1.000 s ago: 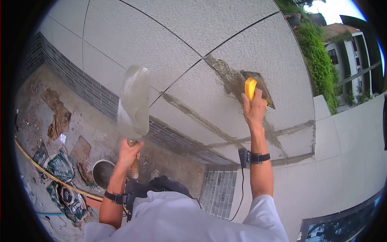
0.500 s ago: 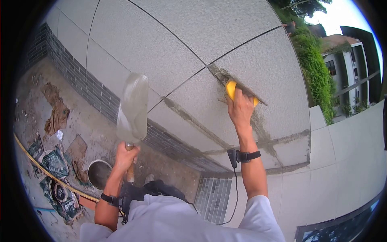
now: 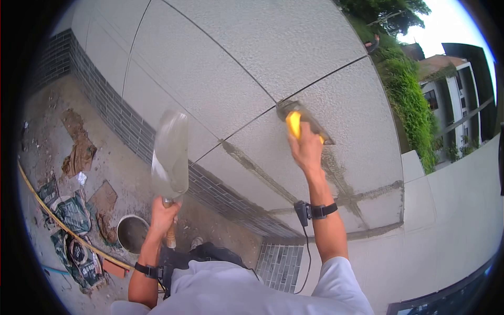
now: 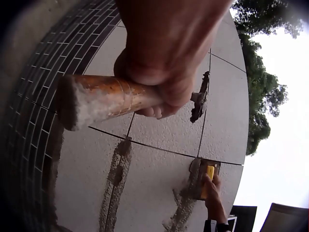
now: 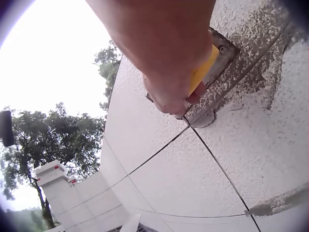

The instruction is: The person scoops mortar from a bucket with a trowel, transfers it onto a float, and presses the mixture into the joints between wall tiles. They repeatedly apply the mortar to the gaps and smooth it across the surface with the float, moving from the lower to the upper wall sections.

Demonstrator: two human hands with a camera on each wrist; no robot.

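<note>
My left hand point(image 3: 165, 214) grips the wooden handle point(image 4: 104, 99) of a trowel, whose broad grey blade point(image 3: 170, 155) points up and away from me in the head view. Its handle is crusted with dried mortar at the end. In my right hand point(image 3: 307, 149) is the yellow handle of a float point(image 5: 227, 54), with its flat plate against the large pale wall tiles point(image 3: 226, 79). One end of the plate lies at the crossing of the dark joints. Wet grey mortar point(image 5: 263, 63) covers the joint behind it, and other mortared joints point(image 3: 257, 170) run lower down.
A bucket point(image 3: 119, 233) stands on the dirty ground at the left, near crumpled bags point(image 3: 73, 212) and a long yellow hose point(image 3: 60, 223). Small grey brick tiles point(image 3: 123, 128) line the wall's base. Greenery point(image 3: 409, 100) grows beyond its far edge, where another person point(image 3: 373, 44) shows.
My right hand has slid the float along the mortared joint, up to the crossing. The left hand still holds the trowel in nearly the same place. The head view has shifted slightly.
</note>
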